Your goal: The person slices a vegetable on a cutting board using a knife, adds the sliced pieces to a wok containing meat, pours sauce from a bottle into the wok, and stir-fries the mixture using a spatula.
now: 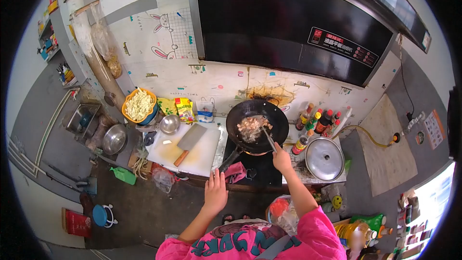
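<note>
A black wok (276,140) sits on the stove with pale, pinkish meat pieces (254,127) in it. My right hand (282,159) is closed around the handle of a metal spatula (269,138), whose far end is down among the meat, so its blade is hidden. Close to the end of the wok handle (230,160) is my left hand (215,192), its fingers stretched out. Whether the fingertips touch the handle I cannot tell. A pink cloth (236,172) lies beside the handle, at the stove's front.
Left of the stove, a cleaver (191,138) lies on a white cutting board (204,153) near a small metal bowl (169,124). Behind them stands a yellow basket of pale chopped food (139,104). Sauce bottles (323,121) and a lidded pot (325,160) are to the right. A range hood (288,24) overhangs the wok.
</note>
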The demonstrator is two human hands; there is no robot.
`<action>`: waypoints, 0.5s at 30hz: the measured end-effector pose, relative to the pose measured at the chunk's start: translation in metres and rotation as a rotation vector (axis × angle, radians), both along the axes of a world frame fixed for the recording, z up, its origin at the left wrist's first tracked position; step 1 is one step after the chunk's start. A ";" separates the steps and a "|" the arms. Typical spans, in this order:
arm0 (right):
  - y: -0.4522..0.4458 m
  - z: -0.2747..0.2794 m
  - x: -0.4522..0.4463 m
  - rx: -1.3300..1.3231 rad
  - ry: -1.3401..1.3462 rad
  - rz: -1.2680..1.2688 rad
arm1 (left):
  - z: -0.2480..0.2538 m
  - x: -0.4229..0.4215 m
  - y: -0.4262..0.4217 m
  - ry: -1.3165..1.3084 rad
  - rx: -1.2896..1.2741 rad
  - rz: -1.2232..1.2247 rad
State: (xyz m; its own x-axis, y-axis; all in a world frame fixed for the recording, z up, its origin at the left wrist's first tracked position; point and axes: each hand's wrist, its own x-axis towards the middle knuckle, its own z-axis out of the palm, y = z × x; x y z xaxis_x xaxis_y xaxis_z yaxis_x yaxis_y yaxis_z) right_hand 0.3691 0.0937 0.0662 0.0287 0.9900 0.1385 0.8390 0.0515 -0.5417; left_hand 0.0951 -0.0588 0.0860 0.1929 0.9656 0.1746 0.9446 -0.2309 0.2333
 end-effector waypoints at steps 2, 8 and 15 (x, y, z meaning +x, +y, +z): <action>-0.010 0.000 -0.004 -0.019 0.005 0.030 | 0.000 0.001 0.001 -0.010 0.001 0.007; -0.043 0.010 0.015 -0.111 -0.047 0.042 | -0.004 0.004 0.001 -0.033 0.005 0.010; -0.077 0.056 0.045 -0.194 -0.129 0.018 | -0.003 0.004 0.000 -0.034 0.008 0.006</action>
State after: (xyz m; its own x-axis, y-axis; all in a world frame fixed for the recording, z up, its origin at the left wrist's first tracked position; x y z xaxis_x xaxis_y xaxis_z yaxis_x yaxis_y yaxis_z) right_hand 0.4139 0.0167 0.1225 0.0052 0.9986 -0.0527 0.9016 -0.0274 -0.4316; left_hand 0.0994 -0.0588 0.0832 0.1805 0.9652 0.1890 0.9377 -0.2269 0.2632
